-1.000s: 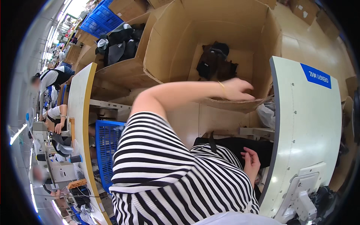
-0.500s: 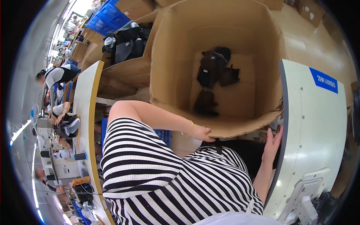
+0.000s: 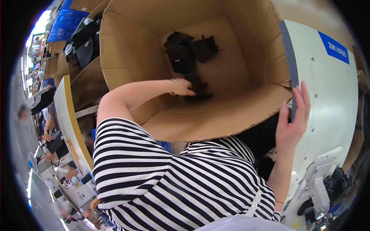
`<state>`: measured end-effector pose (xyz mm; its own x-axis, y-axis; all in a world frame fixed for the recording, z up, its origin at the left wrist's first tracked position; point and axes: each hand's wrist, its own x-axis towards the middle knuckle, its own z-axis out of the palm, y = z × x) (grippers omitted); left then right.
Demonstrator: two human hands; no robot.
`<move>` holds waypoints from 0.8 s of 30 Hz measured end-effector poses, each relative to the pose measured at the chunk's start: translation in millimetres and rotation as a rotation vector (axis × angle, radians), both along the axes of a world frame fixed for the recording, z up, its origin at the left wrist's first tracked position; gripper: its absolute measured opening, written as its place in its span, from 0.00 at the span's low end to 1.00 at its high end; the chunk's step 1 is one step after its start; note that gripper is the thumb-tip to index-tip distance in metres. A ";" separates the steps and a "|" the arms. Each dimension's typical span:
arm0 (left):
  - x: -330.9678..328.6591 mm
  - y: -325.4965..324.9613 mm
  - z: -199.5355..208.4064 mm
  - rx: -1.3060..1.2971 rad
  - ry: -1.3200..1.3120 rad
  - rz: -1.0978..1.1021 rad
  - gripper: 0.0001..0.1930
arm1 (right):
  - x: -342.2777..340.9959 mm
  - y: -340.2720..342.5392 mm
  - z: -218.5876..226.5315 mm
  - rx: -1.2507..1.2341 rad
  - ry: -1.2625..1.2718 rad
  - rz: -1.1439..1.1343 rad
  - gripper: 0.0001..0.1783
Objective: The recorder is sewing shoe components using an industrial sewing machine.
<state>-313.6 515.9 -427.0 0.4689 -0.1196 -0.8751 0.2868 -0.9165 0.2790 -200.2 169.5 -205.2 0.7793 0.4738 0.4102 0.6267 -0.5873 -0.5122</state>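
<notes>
My left hand, with a gold bracelet at the wrist, reaches over the near left side of a large open cardboard box. Its fingers point down, loosely apart, and nothing shows in them. Below those fingers lies a dark cap-like piece, partly hidden by the hand; contact cannot be made out. Deeper in the box are a dark cap-like pile with a small white tag and another dark piece. My right hand is raised with fingers spread at the edge of the white tabletop, holding nothing.
A second cardboard box to the left holds black and grey cap pieces. Blue crates stand behind it. A yellow-edged table borders my left side. Other people work at machines farther left. A white machine part sits at lower right.
My left hand has left the box's near rim and moved into the box. My right hand has risen along the table edge. The box appears farther left and tilted toward me.
</notes>
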 end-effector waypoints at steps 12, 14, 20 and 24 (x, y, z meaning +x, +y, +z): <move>-45.5 -0.6 -14.9 -0.209 -0.250 0.138 0.35 | 60.3 40.7 -20.6 -0.439 -0.208 0.012 0.29; -41.4 -61.4 26.4 -0.454 -0.323 0.266 0.33 | 59.8 33.5 -22.8 -0.458 -0.116 -0.019 0.29; 52.8 -204.8 107.7 -0.825 -0.932 0.262 0.42 | 78.9 16.7 -14.4 -0.464 -0.082 -0.008 0.30; 98.0 -232.1 124.3 -0.671 -0.953 0.276 0.35 | 85.9 15.3 -12.7 -0.429 -0.109 0.001 0.31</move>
